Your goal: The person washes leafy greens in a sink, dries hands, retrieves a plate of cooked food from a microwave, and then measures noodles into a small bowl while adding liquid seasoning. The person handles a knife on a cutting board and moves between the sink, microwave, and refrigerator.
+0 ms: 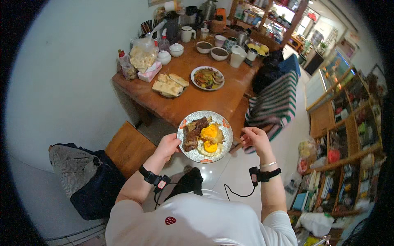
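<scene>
My left hand point(170, 144) grips the left rim of a round patterned plate point(227, 138), thumb on top. On the plate lie dark braised meat on the bone point(193, 136) and two fried eggs point(211, 147) with orange yolks. The plate is held level just off the near corner of a wooden dining table point(212, 101). My right hand point(255, 140) hovers to the right of the plate, apart from it, its fingers loosely curled with nothing in them. Beyond the plate, a dish of stir-fried vegetables point(207, 77) and flatbread pieces point(169, 85) rest on the table.
Two bowls of dark food point(219, 53), lidded white pots point(176, 49), a tissue box point(149, 72) and jugs crowd the table's far part. A chair with striped cloth point(274, 101) stands right, a wooden seat point(130, 147) left. Shelving point(341, 153) lines the right side.
</scene>
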`<control>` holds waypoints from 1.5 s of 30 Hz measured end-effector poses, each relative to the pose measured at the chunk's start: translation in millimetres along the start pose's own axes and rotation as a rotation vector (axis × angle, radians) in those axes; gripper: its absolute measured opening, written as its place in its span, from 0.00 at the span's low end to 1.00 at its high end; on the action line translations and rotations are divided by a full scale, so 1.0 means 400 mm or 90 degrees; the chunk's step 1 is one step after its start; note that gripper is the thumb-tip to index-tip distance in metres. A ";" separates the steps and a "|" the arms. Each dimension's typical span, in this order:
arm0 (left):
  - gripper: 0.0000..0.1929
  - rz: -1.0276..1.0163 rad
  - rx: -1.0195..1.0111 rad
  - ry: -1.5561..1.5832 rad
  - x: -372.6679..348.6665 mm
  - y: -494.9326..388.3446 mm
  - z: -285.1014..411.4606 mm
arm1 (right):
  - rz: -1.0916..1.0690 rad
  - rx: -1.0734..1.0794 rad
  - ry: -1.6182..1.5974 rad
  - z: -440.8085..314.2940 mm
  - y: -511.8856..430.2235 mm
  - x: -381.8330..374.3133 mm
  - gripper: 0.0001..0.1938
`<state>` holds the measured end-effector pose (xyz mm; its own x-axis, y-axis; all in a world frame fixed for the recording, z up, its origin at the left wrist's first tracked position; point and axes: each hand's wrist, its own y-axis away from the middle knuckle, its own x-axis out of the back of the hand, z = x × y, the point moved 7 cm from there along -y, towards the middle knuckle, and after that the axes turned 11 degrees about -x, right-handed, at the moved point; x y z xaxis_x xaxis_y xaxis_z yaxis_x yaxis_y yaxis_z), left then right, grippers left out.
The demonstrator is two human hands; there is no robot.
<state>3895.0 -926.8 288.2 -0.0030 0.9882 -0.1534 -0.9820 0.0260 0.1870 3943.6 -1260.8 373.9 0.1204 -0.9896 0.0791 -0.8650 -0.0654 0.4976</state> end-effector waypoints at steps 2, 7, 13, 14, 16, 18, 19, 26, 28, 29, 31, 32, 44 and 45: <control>0.14 0.032 -0.015 0.014 -0.013 -0.140 0.028 | 0.003 -0.034 0.005 -0.071 -0.172 0.047 0.12; 0.16 0.096 -0.067 0.176 -0.026 -0.527 0.139 | -0.065 -0.113 -0.041 -0.174 -0.678 0.067 0.11; 0.13 0.245 -0.138 0.069 0.052 -0.949 0.254 | -0.049 -0.146 -0.054 -0.188 -1.186 0.015 0.11; 0.12 0.274 -0.131 -0.172 0.066 -1.011 0.271 | -0.067 -0.179 -0.024 -0.186 -1.245 -0.002 0.11; 0.11 0.323 -0.104 -0.454 0.083 -1.111 0.279 | -0.058 -0.133 0.036 -0.187 -1.312 -0.008 0.11; 0.11 0.442 -0.064 -0.124 0.105 -1.199 0.216 | -0.015 -0.132 0.050 -0.181 -1.351 0.012 0.10; 0.10 0.492 -0.060 0.154 0.101 -1.254 0.172 | -0.025 -0.152 -0.018 -0.170 -1.362 0.015 0.10; 0.12 0.331 0.042 -0.322 0.116 -1.476 0.073 | -0.125 -0.150 -0.016 -0.188 -1.370 0.133 0.11; 0.14 0.446 0.026 0.016 0.100 -1.519 0.032 | -0.172 -0.179 -0.022 -0.194 -1.369 0.158 0.12; 0.13 0.511 -0.009 0.234 0.083 -1.539 0.012 | -0.187 -0.200 -0.033 -0.195 -1.368 0.170 0.13; 0.13 0.552 0.000 0.300 0.069 -1.553 -0.007 | -0.232 -0.244 -0.012 -0.198 -1.366 0.183 0.13; 0.12 0.545 0.014 0.296 0.057 -1.556 -0.012 | -0.262 -0.266 0.020 -0.201 -1.361 0.187 0.14; 0.18 0.334 -0.211 0.093 -0.141 -1.189 0.295 | -0.898 -0.077 0.587 -0.286 -0.981 -0.036 0.13; 0.18 0.320 -0.238 -0.015 -0.152 -1.081 0.311 | -0.912 -0.080 0.582 -0.279 -0.940 -0.067 0.13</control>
<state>4343.4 -979.5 337.2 -0.4820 0.8690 -0.1122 -0.8612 -0.4934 -0.1216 4320.1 -1195.3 280.8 0.9690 0.2424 -0.0486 0.2129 -0.7182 0.6625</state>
